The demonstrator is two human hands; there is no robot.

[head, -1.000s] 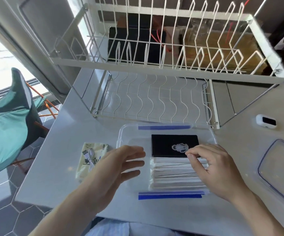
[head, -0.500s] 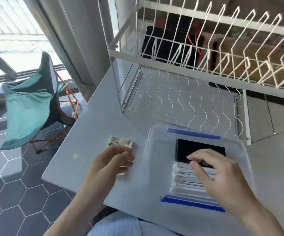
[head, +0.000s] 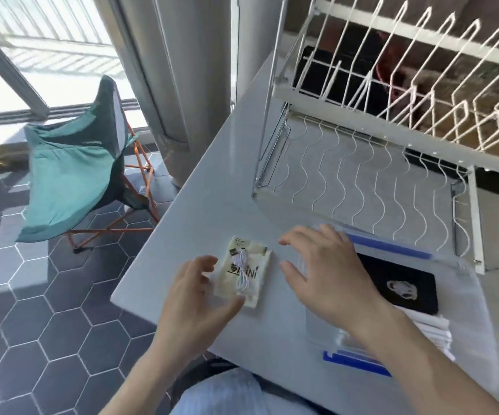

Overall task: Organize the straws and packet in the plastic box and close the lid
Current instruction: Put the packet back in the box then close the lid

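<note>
A cream packet [head: 243, 275] with a coiled white cable on top lies on the white table, left of the clear plastic box [head: 463, 298]. The box has blue clips and holds a black card [head: 399, 284] and a stack of white wrapped straws [head: 430, 327]. My left hand [head: 195, 307] is at the packet's left side, thumb touching its near corner, fingers spread. My right hand [head: 320, 271] hovers with fingers spread just right of the packet, over the box's left edge. Neither hand grips anything.
A white wire dish rack [head: 376, 163] stands behind the box. The table's left edge [head: 158, 235] runs close to the packet. A teal folding chair [head: 74, 172] stands on the hexagon-tiled floor at left, and a grey pillar [head: 179, 85] rises beside the table.
The view has swung left. My right hand left the straws in the box and moved left toward the packet. My left hand has opened beside the packet.
</note>
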